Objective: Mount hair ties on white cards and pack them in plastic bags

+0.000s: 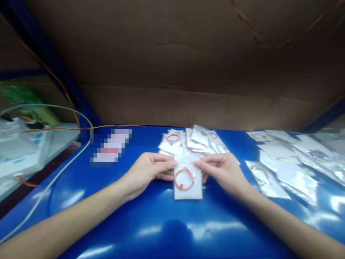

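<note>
Both hands hold up one packaged bracelet [188, 194], a reddish-orange cord loop with a small bead against a white card in a clear bag. My left hand [149, 168] pinches its upper left edge between thumb and fingers. On the opposite edge, my right hand [222, 169] grips it the same way. Just beyond the hands lies a pile of similar bagged cards [199, 138]; one at its left shows a red bracelet [173, 138].
More clear bags with white cards [288, 172] are spread at the right of the blue surface [172, 223]. A pixelated pinkish item [111, 145] lies at the left. A pale cable [58, 174] curves along the left edge. A cardboard wall [172, 72] rises behind.
</note>
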A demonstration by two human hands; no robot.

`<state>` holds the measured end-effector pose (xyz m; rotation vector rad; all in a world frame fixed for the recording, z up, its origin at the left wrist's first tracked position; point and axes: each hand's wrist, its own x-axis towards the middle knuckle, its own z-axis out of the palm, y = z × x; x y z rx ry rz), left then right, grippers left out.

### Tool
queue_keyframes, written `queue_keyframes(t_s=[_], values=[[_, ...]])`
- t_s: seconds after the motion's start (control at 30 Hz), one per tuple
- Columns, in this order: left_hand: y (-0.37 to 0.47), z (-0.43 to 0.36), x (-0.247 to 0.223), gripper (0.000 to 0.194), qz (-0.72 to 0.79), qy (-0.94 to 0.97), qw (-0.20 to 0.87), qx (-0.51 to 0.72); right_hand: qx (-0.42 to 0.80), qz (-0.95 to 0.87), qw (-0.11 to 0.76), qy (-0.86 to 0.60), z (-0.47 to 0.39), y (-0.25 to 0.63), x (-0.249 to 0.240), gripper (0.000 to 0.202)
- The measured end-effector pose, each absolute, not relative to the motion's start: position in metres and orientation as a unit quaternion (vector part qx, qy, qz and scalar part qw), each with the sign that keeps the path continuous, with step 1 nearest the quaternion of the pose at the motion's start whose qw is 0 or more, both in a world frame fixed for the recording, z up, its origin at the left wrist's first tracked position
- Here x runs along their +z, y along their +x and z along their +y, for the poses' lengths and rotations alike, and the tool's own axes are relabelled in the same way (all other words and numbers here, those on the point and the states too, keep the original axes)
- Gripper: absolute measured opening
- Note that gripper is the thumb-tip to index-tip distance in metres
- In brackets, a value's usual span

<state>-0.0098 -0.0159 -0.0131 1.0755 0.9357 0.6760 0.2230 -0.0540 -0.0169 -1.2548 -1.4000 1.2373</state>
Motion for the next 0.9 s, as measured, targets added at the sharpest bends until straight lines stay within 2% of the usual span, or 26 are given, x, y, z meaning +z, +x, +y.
queue_keyframes(t_s=[0.17, 0.37, 0.47, 0.6, 0.67, 0.77, 0.8, 0.9], values=[[-0.012, -0.015, -0.014, 0.021, 0.411, 0.525, 0.666, 0.334, 0.528, -0.538, 0.422, -0.503, -0.054, 0.222, -0.017, 0.038], [-0.014, -0.006, -0.013, 0.03, 0.43, 0.531, 0.599, 0.419, 0.59, -0.596, 0.294, -0.457, -0.06, 0.219, -0.018, 0.041], [-0.013, -0.004, -0.009, 0.04, 0.428, 0.543, 0.593, 0.414, 0.593, -0.588, 0.315, -0.452, -0.06, 0.217, -0.02, 0.043], [-0.011, -0.006, -0.006, 0.034, 0.414, 0.6, 0.6, 0.33, 0.578, -0.576, 0.344, -0.464, -0.055, 0.218, -0.023, 0.044], [-0.012, -0.005, -0.007, 0.04, 0.434, 0.612, 0.557, 0.356, 0.579, -0.571, 0.342, -0.471, -0.054, 0.217, -0.023, 0.046], [-0.016, 0.006, -0.012, 0.065, 0.446, 0.633, 0.473, 0.42, 0.587, -0.566, 0.327, -0.477, -0.056, 0.215, -0.023, 0.051], [-0.018, 0.012, -0.014, 0.067, 0.437, 0.649, 0.45, 0.43, 0.589, -0.569, 0.319, -0.477, -0.058, 0.214, -0.023, 0.051], [-0.024, 0.032, -0.02, 0.048, 0.436, 0.699, 0.353, 0.443, 0.596, -0.584, 0.295, -0.465, -0.062, 0.211, -0.024, 0.047]])
